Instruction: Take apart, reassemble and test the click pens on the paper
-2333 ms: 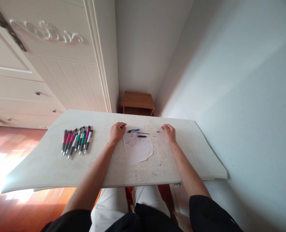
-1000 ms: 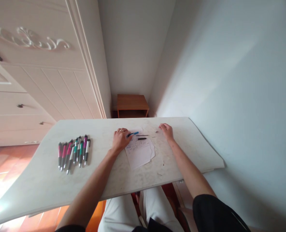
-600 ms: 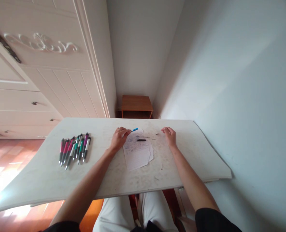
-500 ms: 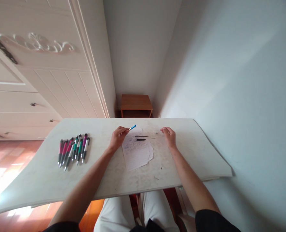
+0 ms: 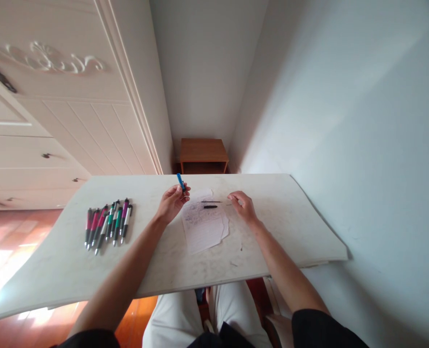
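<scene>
My left hand is closed on a blue pen barrel, held tilted upward above the table's far side. My right hand hovers right of the papers with its fingertips pinched together; whatever they hold, if anything, is too small to make out. Between the hands lie sheets of paper with handwriting, torn along the right edge. On top of them rest a thin dark pen refill and a short black pen part, side by side.
Several pens with pink, green, white and purple barrels lie in a group on the white table at the left. Small scraps lie near the front edge. A wall borders the right side; a wooden stand is beyond the table.
My left hand has turned the blue barrel from pointing right to pointing upward. My right hand has moved left, toward the papers, to where a small bit lay on the table.
</scene>
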`<state>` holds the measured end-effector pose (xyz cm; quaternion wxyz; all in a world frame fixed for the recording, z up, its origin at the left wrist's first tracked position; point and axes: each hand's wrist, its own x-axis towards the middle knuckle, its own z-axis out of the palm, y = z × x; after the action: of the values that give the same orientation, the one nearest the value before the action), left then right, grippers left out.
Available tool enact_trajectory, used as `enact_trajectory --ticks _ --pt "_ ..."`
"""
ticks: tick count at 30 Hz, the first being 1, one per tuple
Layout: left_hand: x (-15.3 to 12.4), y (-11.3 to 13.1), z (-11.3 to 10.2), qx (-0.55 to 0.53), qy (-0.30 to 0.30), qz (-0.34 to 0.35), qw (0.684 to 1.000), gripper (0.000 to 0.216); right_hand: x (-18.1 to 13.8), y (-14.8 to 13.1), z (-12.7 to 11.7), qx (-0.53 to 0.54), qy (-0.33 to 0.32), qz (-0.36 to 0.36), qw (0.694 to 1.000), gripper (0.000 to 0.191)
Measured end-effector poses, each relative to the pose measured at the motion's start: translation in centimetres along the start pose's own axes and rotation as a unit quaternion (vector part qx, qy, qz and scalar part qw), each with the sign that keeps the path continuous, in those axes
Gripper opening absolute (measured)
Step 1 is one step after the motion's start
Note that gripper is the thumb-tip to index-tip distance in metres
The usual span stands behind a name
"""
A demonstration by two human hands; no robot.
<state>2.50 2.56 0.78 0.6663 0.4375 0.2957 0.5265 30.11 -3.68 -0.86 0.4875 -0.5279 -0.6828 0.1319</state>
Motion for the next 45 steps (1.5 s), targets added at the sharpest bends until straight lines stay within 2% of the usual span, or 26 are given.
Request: enact_trajectory --ticks 5,10,15,20,30,45 --pt "0.0 0.2 -0.2 -0.014 -0.011 -0.021 1.000 0.034 -0.3 -0.7 0.8 0.000 -0.057 -0.049 0.997 0.029" --pt "-0.2 0.0 0.3 -0.015 -0.042 -0.027 0.999 0.031 -1.0 -0.8 0.9 0.019 -0.091 -0.088 0.992 0.017" --pt "-0.3 -0.1 0.3 0.000 -0.030 -0.024 0.999 0.032 -1.7 -0.9 1.2 -0.041 -0.132 -0.105 0.985 0.012" --pt "-0.6 -0.6 0.2 0.028 -0.041 -0.032 0.998 0.033 -1.7 -1.1 1.3 -0.075 -0.139 -0.103 0.982 0.012" --pt "-0.3 -1.1 0.3 0.055 -0.053 -0.042 0.996 0.035 -1.7 -0.8 1.3 -0.053 -0.126 -0.079 0.987 0.017" --pt "-0.1 -1.2 0.2 0.078 -0.046 -0.048 0.995 0.035 -1.7 -1.1 1.3 -0.093 -0.158 -0.104 0.978 0.012"
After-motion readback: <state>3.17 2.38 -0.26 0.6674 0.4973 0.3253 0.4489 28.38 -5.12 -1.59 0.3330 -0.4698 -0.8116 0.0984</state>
